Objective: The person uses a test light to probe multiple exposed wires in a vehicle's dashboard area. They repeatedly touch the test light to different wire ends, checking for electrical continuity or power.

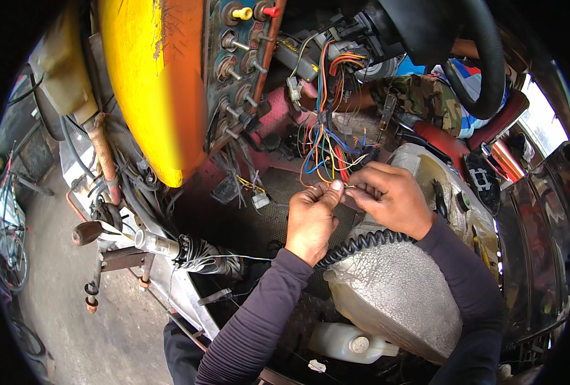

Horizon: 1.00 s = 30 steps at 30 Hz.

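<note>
A loose bundle of coloured wires point(324, 96) hangs from a connector block point(352, 45) below the steering wheel point(484, 70). At the lower end of this bundle my two hands are close together. My left hand point(312, 221) pinches a thin wire between thumb and forefinger. Close by on the right, my right hand point(394, 197) has its fingertips pressed together on a thin wire too. Whether both hold the same wire cannot be made out. Several bare wire ends fan out just above the fingers.
To the left stands a switch panel point(240, 64) beside a yellow and orange body panel point(134, 70). A black coiled cable point(365, 247) crosses below my right hand, over a worn grey cover point(394, 295). A plastic jug point(343, 342) lies below. Another person in camouflage trousers point(420, 99) is beyond.
</note>
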Available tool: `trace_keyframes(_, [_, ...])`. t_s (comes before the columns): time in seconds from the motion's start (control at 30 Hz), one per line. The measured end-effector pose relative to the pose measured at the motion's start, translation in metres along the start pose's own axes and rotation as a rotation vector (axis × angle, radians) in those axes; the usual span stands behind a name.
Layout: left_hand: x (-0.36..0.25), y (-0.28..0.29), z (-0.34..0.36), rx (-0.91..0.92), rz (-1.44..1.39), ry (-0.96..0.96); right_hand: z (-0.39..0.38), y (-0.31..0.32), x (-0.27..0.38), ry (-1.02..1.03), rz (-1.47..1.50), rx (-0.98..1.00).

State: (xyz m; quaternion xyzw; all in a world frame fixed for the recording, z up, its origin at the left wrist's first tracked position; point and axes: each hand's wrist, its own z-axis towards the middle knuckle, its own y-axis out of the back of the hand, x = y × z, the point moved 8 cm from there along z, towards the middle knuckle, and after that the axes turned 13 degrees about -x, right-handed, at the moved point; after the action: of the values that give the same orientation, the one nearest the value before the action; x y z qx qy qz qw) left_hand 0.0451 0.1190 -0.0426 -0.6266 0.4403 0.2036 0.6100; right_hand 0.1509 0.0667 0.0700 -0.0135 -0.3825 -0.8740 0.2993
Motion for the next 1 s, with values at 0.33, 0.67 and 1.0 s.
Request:
trace_keyframes(0.33, [0.000, -0.001, -0.001, 0.003, 0.006, -0.010, 0.000, 0.001, 0.001, 0.029, 0.005, -0.015])
trace_keyframes(0.67, [-0.001, -0.010, -0.004, 0.056, 0.019, -0.164, -0.024, -0.023, -0.033, -1.181, 0.794, 0.333])
trace_keyframes(1.0, [-0.001, -0.004, -0.005, 0.004, -0.056, -0.008, -0.012, 0.010, 0.035, 0.544, -0.386, -0.003])
